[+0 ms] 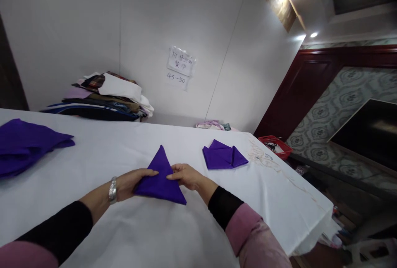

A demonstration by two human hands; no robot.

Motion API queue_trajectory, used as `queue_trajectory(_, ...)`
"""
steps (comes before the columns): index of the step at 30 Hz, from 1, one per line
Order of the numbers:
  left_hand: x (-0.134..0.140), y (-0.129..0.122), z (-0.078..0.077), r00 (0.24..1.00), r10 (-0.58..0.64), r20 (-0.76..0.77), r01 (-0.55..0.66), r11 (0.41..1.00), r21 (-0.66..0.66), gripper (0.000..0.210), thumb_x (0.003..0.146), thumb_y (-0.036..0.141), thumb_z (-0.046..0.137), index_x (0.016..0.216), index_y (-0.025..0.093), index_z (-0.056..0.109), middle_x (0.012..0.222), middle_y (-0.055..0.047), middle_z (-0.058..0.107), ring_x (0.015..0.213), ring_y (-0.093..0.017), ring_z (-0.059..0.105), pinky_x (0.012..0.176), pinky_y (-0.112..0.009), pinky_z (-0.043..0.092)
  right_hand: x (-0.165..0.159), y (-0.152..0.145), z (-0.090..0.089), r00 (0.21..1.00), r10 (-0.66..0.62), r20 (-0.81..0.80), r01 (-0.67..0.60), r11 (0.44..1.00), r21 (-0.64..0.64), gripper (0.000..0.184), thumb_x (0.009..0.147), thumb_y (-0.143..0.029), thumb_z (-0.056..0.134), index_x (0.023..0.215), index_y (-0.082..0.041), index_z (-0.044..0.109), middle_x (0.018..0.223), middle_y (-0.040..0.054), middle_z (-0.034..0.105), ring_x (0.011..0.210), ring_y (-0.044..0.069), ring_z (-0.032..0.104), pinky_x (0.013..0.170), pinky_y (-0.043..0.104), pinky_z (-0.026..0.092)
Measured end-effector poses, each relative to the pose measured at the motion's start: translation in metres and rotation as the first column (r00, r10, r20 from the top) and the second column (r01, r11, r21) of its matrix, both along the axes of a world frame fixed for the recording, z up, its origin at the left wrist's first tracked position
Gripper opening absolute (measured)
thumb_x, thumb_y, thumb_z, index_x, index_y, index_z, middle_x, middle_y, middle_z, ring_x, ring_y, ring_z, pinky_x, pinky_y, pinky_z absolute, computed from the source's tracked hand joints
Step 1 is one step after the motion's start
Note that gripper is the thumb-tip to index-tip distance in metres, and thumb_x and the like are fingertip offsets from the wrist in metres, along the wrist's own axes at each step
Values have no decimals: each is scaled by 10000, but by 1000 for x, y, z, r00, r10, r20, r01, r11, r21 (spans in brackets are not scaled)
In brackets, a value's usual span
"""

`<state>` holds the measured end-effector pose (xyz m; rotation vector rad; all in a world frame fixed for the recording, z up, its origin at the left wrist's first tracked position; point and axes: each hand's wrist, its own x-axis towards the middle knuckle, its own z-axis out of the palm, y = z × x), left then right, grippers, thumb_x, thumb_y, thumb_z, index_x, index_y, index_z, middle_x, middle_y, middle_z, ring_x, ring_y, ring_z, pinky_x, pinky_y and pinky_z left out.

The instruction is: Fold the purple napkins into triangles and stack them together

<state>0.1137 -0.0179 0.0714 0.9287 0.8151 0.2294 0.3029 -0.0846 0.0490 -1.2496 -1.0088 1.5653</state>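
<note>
A purple napkin [160, 179] folded into a triangle lay on the white-covered bench [93, 152], its tip pointing away from the person. The left hand [132, 183] pressed on its left edge and the right hand [185, 175] on its right edge, fingertips nearly meeting over the cloth. Beyond the triangle and to its right sat a finished purple fold [223, 155]. Far to its left lay a loose heap of purple cloths [25, 144]. Behind it, against the wall, a stack of folded fabrics [105, 98] rested, with a paper note [180, 67] taped above.
</note>
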Motion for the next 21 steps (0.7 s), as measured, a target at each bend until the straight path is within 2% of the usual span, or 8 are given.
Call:
queue_trajectory(2,8,3,-9,997,53,48,-53,999,5,414,632,389,722,961,148,652,976,-117,715,833,-249,685,727,-327,568,18,11,1,999,-51,-9,51,998,37,408,454,-304,838,762,-153,617,685,-29,605,584,92,542,595,238,410)
queue_trajectory(5,17,-3,-35,984,165,70,-170,983,75,499,636,464,710,1016,154,617,1063,-134,685,894,-246,673,806,-336,545,59,32,8,978,-210,2,208,971,114,372,454,-257,818,738,-154,599,653,-31,598,562,100,537,554,232,403)
queue_trajectory(8,23,-14,-67,978,201,64,-211,929,305,510,614,525,702,964,162,628,977,-118,705,880,-244,667,821,-349,535,110,56,18,908,-417,39,401,892,207,344,475,-206,784,751,-163,583,646,-33,597,555,105,534,525,224,397)
queue_trajectory(11,25,-23,-87,991,125,43,-130,861,492,476,610,584,665,885,195,662,852,-61,718,839,-232,662,824,-341,531,161,80,22,834,-549,59,518,814,263,309,522,-182,744,773,-177,564,606,-61,568,513,83,496,483,197,358)
queue_trajectory(14,25,-25,-91,997,82,5,-72,838,540,433,627,603,633,840,229,679,795,-23,712,819,-217,658,819,-317,531,202,103,16,747,-660,81,612,730,306,281,553,-193,715,784,-178,555,580,-65,557,494,83,478,464,197,349)
queue_trajectory(17,24,-24,-91,998,62,-16,-42,828,559,415,660,616,591,839,253,683,787,-10,706,815,-213,655,805,-296,533,229,126,6,670,-736,96,669,655,350,269,578,-225,702,797,-177,554,588,-52,573,512,97,494,466,207,368)
queue_trajectory(21,22,-24,-92,998,46,-45,-12,813,582,404,682,625,550,825,272,685,777,-1,702,824,-214,654,797,-273,529,252,150,-9,621,-770,150,678,623,391,262,637,-254,686,857,-169,573,665,-20,616,573,120,545,502,228,417)
